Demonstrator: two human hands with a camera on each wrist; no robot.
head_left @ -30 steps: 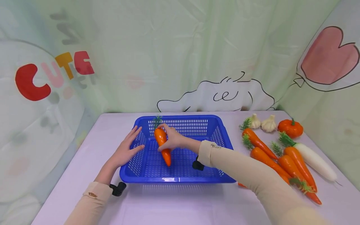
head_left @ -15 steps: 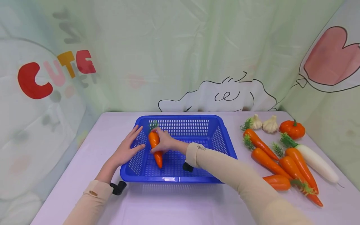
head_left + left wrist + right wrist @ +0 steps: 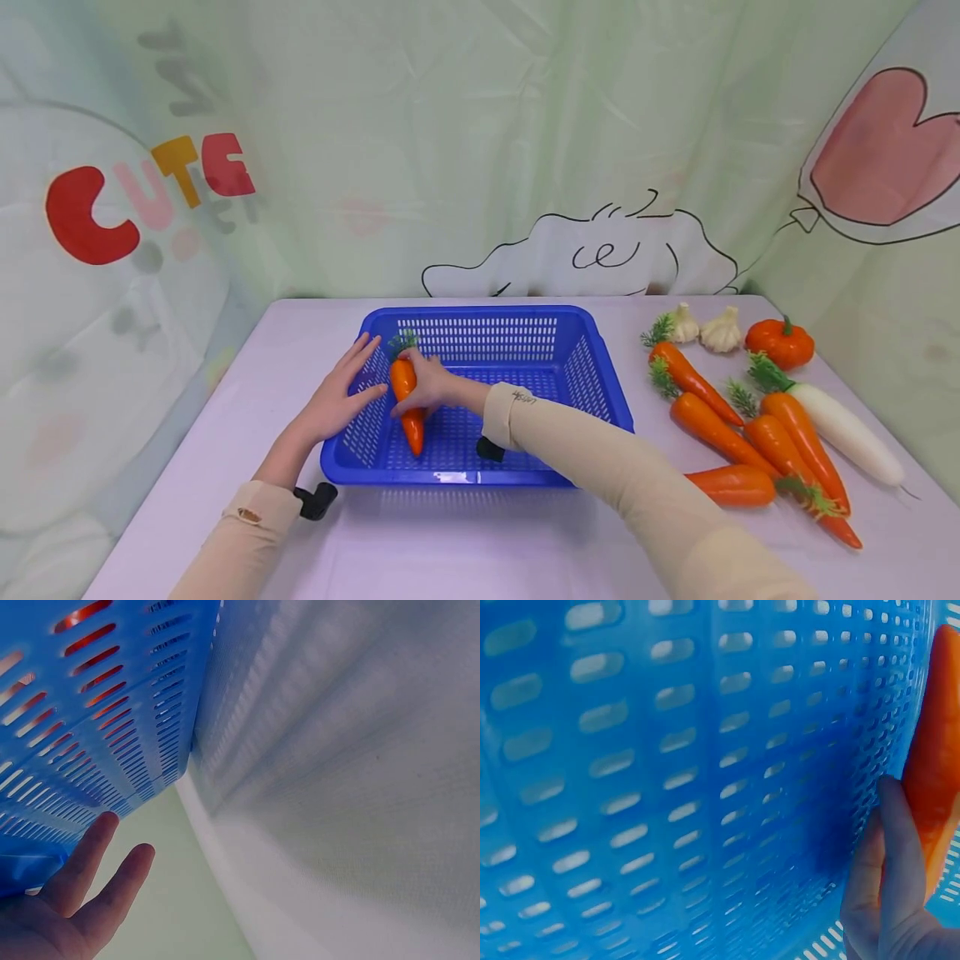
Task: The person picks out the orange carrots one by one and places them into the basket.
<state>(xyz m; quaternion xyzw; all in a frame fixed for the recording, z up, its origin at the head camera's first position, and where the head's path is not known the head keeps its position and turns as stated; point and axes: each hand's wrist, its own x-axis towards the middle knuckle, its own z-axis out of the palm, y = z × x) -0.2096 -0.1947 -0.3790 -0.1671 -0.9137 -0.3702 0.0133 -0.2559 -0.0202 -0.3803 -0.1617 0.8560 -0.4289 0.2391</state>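
In the head view my right hand (image 3: 433, 385) grips an orange carrot (image 3: 412, 427) with a green leafy top, down inside the blue slotted basket (image 3: 465, 478) near its left wall. The right wrist view has the fingers (image 3: 901, 862) against the side of the carrot (image 3: 934, 750), beside the basket's slotted surface. My left hand (image 3: 336, 404) lies at the basket's left rim, its fingers spread and straight. Two of those fingers (image 3: 124, 889) stick out past the basket wall (image 3: 82, 735) in the left wrist view, and orange shows through the slots.
Several more carrots (image 3: 712, 425) lie on the table at the right, one partly hidden behind my right sleeve (image 3: 600, 442). Around them are a white radish (image 3: 847, 433), a small pumpkin (image 3: 780, 343) and two garlic bulbs (image 3: 721, 331). A printed curtain (image 3: 480, 150) hangs behind the table.
My right hand has carried the carrot leftward and lower in the basket, closer to the left wall. The left hand has stayed at the rim.
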